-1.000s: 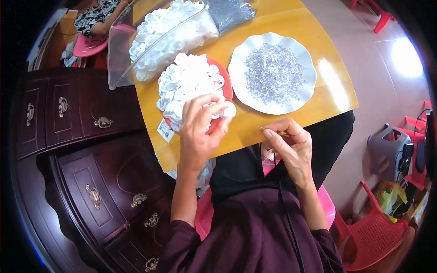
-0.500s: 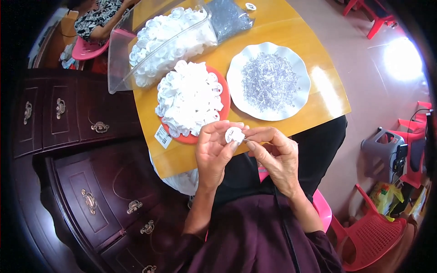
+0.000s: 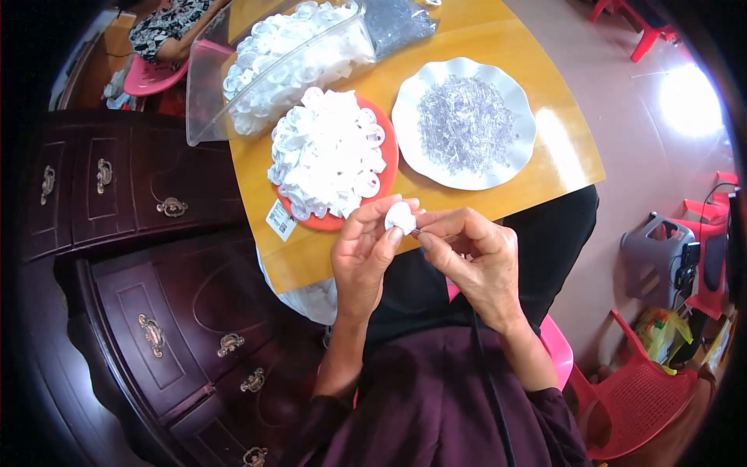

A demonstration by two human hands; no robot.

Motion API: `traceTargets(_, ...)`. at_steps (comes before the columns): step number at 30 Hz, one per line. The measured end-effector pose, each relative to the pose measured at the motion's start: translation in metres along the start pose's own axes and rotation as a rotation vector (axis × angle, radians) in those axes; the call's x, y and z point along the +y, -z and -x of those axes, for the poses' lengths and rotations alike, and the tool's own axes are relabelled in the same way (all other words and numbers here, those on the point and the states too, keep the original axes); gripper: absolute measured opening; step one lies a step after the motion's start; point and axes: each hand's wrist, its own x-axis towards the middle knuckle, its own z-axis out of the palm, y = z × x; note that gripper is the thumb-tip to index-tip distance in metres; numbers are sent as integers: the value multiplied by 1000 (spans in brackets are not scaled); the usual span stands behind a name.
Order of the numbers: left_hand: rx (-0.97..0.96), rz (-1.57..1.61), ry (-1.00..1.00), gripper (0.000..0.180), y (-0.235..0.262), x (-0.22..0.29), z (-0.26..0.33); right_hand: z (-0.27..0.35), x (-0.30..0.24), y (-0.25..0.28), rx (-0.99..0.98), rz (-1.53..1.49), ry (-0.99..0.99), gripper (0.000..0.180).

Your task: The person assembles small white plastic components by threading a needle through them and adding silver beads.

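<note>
Just past the table's near edge, my left hand (image 3: pixel 360 257) pinches a small round white plastic piece (image 3: pixel 400 217) between thumb and fingers. My right hand (image 3: pixel 481 261) is closed beside it, thumb and forefinger gripping a thin pin-like piece (image 3: pixel 417 231) whose tip meets the white piece's right side. Whether the pin has entered it I cannot tell. Beyond my left hand, similar white pieces (image 3: pixel 327 152) are heaped on a red plate (image 3: pixel 391 159). To the right, a scalloped white plate (image 3: pixel 523 128) holds many small clear slender pieces (image 3: pixel 465 124).
A clear plastic bin (image 3: pixel 204 97) full of white pieces stands at the far left of the yellow table (image 3: pixel 572 167), beside a grey bag (image 3: pixel 398 27). Dark wooden drawers (image 3: pixel 132 311) line the left. Red chairs (image 3: pixel 638 397) and a grey stool (image 3: pixel 650 249) stand right. Another person (image 3: pixel 171 35) sits far left.
The white piece has turned in my left fingers, so its slotted face no longer shows. Both hands stay close together. The whole view has shifted slightly, with the table appearing higher.
</note>
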Motion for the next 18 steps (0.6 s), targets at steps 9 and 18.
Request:
traceTargets(9, -28, -29, -40, 34, -2, 2, 1, 2, -2, 2, 3, 39, 24, 10)
traceTargets(18, -54, -64, -14, 35, -1, 4, 0, 4, 2, 2, 14, 49, 59, 10)
